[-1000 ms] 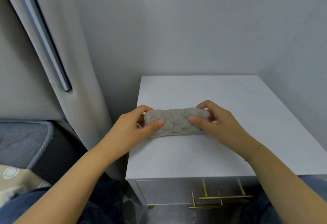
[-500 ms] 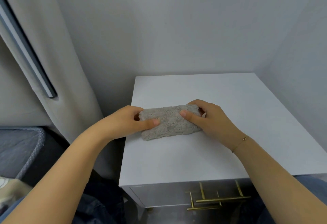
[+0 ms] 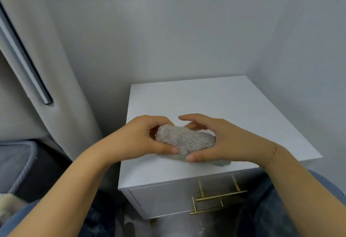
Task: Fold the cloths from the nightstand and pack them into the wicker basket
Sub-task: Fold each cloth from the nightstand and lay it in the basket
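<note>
Nightstand (image 3: 215, 101) top: left hand (image 3: 138, 139), right hand (image 3: 224, 141) grip folded cloth (image 3: 185, 139); its underside hidden.

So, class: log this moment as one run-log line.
left hand grips cloth | right hand cups cloth | nightstand | basket unseen

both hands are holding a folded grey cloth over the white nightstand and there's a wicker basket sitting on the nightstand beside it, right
Not quite. The head view shows no wicker basket on the nightstand, or anywhere in the frame. The rest holds: the left hand and right hand hold the folded grey cloth over the white nightstand, near its front edge.
</note>
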A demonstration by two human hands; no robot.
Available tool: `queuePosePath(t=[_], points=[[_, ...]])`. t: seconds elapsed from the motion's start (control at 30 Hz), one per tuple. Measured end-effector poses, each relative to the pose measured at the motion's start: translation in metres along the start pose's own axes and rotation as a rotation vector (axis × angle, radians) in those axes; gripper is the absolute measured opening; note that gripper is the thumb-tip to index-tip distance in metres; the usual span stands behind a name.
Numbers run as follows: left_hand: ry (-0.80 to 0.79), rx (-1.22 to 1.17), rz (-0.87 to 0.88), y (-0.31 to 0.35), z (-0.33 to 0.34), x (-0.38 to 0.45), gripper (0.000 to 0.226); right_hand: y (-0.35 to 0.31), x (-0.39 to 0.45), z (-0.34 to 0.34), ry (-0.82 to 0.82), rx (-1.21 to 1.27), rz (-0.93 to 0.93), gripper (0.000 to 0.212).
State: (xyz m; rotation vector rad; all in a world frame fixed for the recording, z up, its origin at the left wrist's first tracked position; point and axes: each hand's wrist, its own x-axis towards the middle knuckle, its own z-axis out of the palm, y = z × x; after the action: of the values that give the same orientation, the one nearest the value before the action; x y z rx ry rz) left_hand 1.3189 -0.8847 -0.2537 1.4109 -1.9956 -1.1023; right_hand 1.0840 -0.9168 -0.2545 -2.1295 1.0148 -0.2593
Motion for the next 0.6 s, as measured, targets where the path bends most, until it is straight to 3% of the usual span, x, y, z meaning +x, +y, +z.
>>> queuePosePath(t=[0.17,0.4,0.6], points=[[0.032,-0.205,0.028,0.025,0.016,-0.001,0.036,-0.003,-0.038,-0.003,0.049,0.171,0.037,0.037],[0.159,-0.407,0.074,0.073,0.069,0.011,0.041,0.007,-0.117,-0.012,0.321,0.395,0.156,0.037],[0.003,-0.501,0.169,0.130,0.136,0.011,0.025,0.008,-0.229,-0.011,0.651,0.585,0.293,0.035]])
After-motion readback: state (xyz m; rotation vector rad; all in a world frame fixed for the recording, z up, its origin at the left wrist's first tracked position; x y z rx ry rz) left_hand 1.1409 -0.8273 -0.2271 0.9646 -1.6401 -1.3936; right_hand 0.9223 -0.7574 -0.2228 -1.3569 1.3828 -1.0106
